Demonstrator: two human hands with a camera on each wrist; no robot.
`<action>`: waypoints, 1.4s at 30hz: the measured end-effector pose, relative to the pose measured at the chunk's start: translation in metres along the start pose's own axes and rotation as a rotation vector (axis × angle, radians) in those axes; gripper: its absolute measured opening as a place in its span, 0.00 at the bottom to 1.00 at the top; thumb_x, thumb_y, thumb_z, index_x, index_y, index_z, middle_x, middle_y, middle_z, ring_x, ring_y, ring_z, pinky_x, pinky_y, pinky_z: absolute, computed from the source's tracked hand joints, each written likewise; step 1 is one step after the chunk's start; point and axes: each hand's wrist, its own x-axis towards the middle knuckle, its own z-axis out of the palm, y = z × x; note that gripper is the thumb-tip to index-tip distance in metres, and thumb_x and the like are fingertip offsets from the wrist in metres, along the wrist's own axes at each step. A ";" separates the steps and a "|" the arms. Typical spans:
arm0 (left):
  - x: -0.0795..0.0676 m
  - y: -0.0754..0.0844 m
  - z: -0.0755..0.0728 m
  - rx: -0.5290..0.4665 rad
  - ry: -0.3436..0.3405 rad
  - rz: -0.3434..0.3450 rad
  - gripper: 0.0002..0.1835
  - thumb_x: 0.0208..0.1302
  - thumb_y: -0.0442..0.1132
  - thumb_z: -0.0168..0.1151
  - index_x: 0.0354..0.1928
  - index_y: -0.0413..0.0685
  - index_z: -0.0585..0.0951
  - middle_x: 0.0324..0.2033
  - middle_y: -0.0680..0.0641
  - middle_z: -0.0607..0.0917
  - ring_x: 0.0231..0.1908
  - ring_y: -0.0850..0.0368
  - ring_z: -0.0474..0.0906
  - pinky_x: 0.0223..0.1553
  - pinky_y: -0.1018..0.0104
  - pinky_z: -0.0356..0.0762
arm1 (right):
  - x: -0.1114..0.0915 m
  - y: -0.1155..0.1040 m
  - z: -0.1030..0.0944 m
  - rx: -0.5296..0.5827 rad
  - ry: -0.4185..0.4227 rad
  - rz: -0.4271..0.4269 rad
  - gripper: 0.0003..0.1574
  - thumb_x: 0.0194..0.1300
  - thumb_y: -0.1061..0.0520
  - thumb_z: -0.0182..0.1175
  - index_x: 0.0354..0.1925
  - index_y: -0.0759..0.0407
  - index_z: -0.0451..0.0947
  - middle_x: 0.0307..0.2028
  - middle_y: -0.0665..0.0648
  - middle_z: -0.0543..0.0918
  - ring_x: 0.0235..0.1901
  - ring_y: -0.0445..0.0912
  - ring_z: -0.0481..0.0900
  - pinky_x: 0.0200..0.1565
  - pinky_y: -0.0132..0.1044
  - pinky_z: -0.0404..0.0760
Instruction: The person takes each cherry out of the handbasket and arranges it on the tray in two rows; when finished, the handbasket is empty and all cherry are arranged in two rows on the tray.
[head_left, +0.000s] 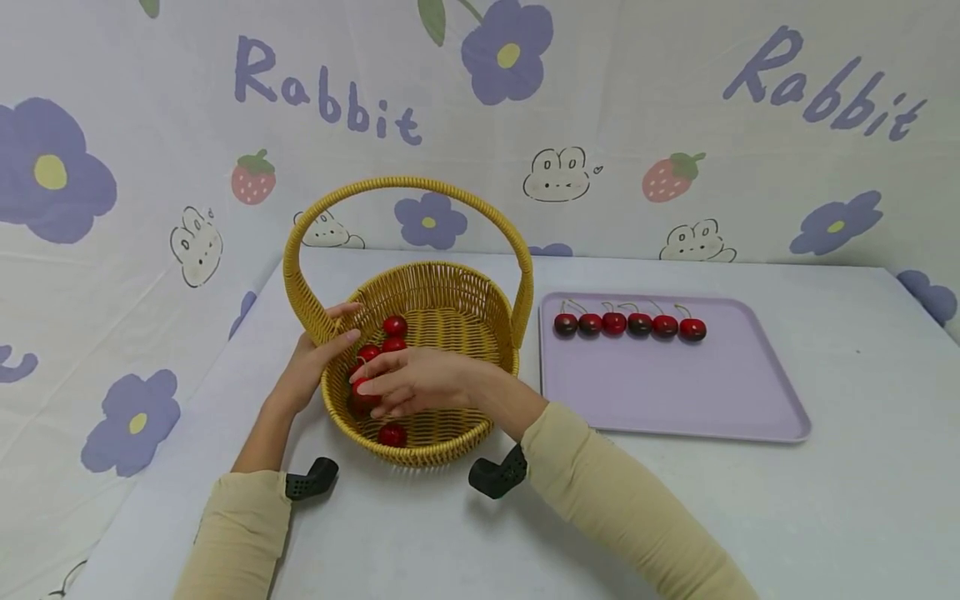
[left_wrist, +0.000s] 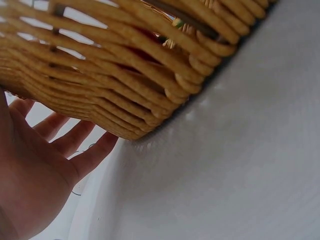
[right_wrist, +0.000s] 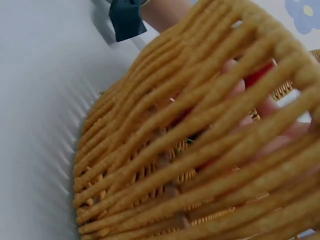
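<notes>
A yellow woven basket (head_left: 457, 287) with a tall hoop handle stands on the white table, several dark red cherries (head_left: 394, 326) in its left part. My left hand (head_left: 311, 367) holds the basket's left rim near the handle's base; in the left wrist view its fingers (left_wrist: 95, 152) lie against the outer weave. Inside the basket, my right hand (head_left: 431, 382) pinches a stemmed cherry (head_left: 364, 395) between thumb and fingers. Through the wickerwork in the right wrist view, a red cherry (right_wrist: 259, 75) shows beside the fingertips, partly hidden by the strands.
To the right of the basket lies a pale purple tray (head_left: 667, 392). Several stemmed cherries (head_left: 639, 324) form a row along its back side. A printed cloth (head_left: 480, 125) hangs behind the table. Black wrist devices (head_left: 498, 475) sit at both sleeves.
</notes>
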 end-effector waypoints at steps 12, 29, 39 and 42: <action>0.000 -0.001 -0.001 0.003 -0.003 0.007 0.28 0.68 0.43 0.54 0.66 0.39 0.64 0.64 0.38 0.65 0.64 0.44 0.61 0.63 0.45 0.55 | -0.003 0.002 0.004 -0.131 0.051 0.024 0.16 0.64 0.59 0.63 0.49 0.62 0.75 0.46 0.62 0.79 0.34 0.48 0.82 0.34 0.34 0.77; 0.000 -0.002 0.000 0.008 -0.003 0.001 0.28 0.69 0.43 0.53 0.67 0.40 0.63 0.65 0.39 0.64 0.65 0.44 0.60 0.63 0.44 0.56 | -0.021 0.001 -0.012 -0.133 0.094 -0.026 0.24 0.65 0.61 0.61 0.57 0.66 0.69 0.48 0.68 0.79 0.41 0.54 0.82 0.47 0.42 0.79; -0.001 -0.001 0.001 0.005 0.005 -0.001 0.28 0.68 0.42 0.54 0.67 0.39 0.63 0.66 0.38 0.63 0.66 0.43 0.58 0.64 0.43 0.54 | -0.060 -0.003 -0.028 -0.294 0.161 -0.129 0.24 0.65 0.58 0.61 0.59 0.63 0.72 0.48 0.66 0.80 0.47 0.56 0.80 0.51 0.47 0.76; -0.001 -0.001 0.001 0.002 0.005 -0.002 0.28 0.68 0.42 0.54 0.67 0.39 0.63 0.66 0.38 0.64 0.65 0.43 0.59 0.63 0.43 0.54 | -0.072 -0.004 -0.033 -0.290 0.188 -0.154 0.24 0.65 0.58 0.62 0.58 0.62 0.73 0.47 0.64 0.81 0.48 0.57 0.80 0.51 0.47 0.76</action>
